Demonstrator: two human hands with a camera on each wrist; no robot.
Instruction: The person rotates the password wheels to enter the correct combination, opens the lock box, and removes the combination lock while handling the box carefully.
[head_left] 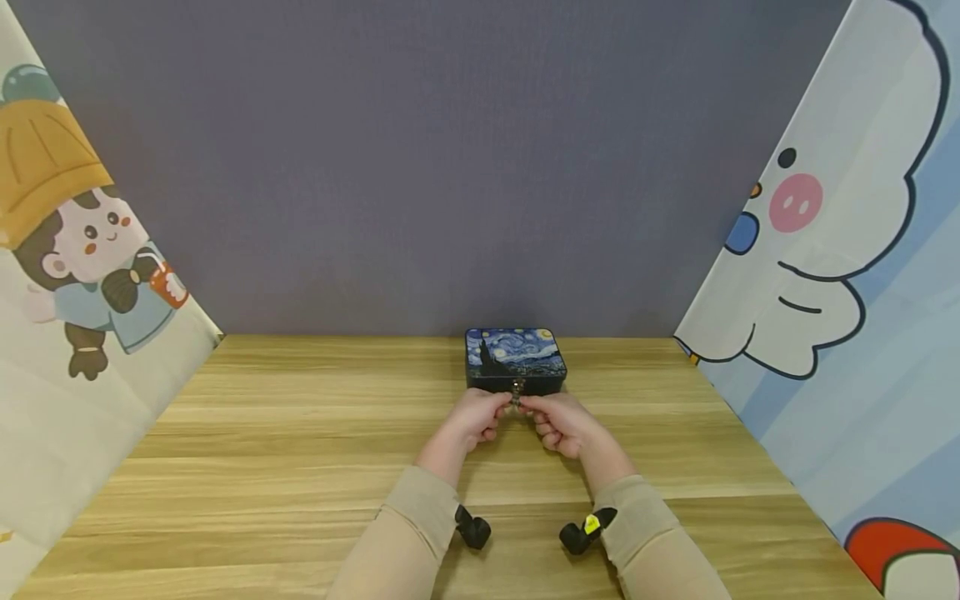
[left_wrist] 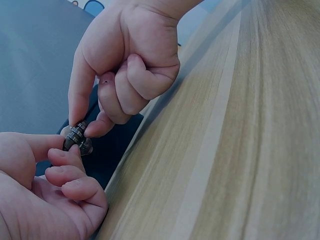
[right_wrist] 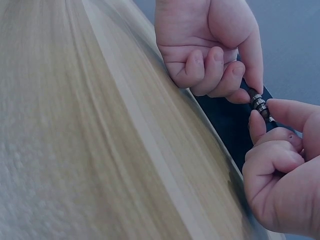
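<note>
A small box (head_left: 517, 358) with a swirling blue-and-yellow night-sky picture on its lid sits at the back of the table, lid down. At its front clasp (head_left: 517, 385) hangs a small dark combination padlock (left_wrist: 76, 134) with rows of number dials. My left hand (head_left: 477, 414) pinches one end of the padlock between thumb and index finger. From the other side my right hand (head_left: 564, 422) pinches the opposite end the same way. The remaining fingers of both hands are curled toward the palms. In the right wrist view the padlock (right_wrist: 259, 104) shows between the fingertips.
The wooden table (head_left: 300, 467) reaches back to a grey panel (head_left: 450, 167) right behind the box. Cartoon-printed sheets stand at the left (head_left: 90, 350) and right (head_left: 847, 333). Black wrist devices (head_left: 472, 529) are strapped at both sleeves.
</note>
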